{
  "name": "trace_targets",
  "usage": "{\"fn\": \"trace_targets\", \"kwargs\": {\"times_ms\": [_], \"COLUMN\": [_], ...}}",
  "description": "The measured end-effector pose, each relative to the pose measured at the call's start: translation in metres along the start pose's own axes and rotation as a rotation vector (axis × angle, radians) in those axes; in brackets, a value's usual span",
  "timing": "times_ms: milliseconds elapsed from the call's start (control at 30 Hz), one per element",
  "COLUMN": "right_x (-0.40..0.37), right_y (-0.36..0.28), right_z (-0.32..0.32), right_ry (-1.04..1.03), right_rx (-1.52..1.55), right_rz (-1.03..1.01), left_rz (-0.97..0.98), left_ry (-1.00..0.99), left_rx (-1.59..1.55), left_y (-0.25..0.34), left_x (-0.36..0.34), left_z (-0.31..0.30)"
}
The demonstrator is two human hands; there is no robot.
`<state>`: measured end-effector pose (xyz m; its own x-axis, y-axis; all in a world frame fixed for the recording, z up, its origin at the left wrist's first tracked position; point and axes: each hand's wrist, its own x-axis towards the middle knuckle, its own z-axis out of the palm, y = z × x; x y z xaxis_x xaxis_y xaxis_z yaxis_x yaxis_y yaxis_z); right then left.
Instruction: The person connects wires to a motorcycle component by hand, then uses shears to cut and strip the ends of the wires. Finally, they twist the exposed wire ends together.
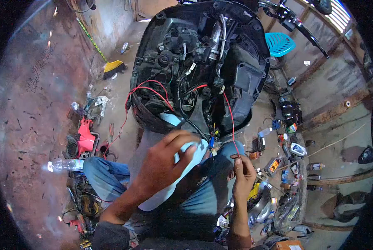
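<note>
My right hand [242, 175] pinches the lower end of a thin red wire [232, 125] between thumb and fingers. The wire runs taut upward into the opened black body of a motorbike or scooter [247, 87]. My left hand [163, 160] is raised over my lap, slightly blurred, with thumb and fingers apart and nothing visible between them. Further red wires [146, 85] loop out over the body's left side. A blue connector [212, 141] hangs at its lower edge near my knees. Pale blue cloth [190, 160] shows behind my left hand.
On the floor to the left lie a plastic bottle [65, 165], a red part [86, 137] and a yellow broom [113, 67]. Bottles, tools and an orange-screened meter [274, 166] crowd the right side. A turquoise chair [280, 44] stands behind.
</note>
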<state>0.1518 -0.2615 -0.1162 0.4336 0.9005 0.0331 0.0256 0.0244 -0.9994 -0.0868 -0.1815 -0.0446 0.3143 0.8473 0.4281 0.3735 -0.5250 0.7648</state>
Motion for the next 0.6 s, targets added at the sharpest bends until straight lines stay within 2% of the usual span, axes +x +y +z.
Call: {"fn": "trace_targets", "kwargs": {"times_ms": [100,300,433,533,600], "right_x": [-0.008,-0.019,-0.015,-0.015,-0.016], "right_y": [-0.014,-0.009,0.013,0.018,0.017], "right_z": [-0.007,-0.024,-0.036,-0.034,-0.031], "right_ry": [0.027,0.003,-0.058,-0.118,-0.165], "right_rx": [-0.04,0.032,-0.005,-0.108,-0.207], "right_rz": [0.039,0.116,0.128,0.2,0.273], "left_rz": [-0.048,-0.24,-0.114,0.083,0.029], "left_ry": [-0.011,-0.212,-0.045,0.088,-0.024], "left_rx": [0.059,0.425,0.215,0.076,0.024], "left_y": [-0.008,-0.01,-0.017,-0.026,-0.021], "left_x": [0.033,0.052,0.046,0.045,0.043], "left_z": [0.038,0.078,0.085,0.088,0.082]}}
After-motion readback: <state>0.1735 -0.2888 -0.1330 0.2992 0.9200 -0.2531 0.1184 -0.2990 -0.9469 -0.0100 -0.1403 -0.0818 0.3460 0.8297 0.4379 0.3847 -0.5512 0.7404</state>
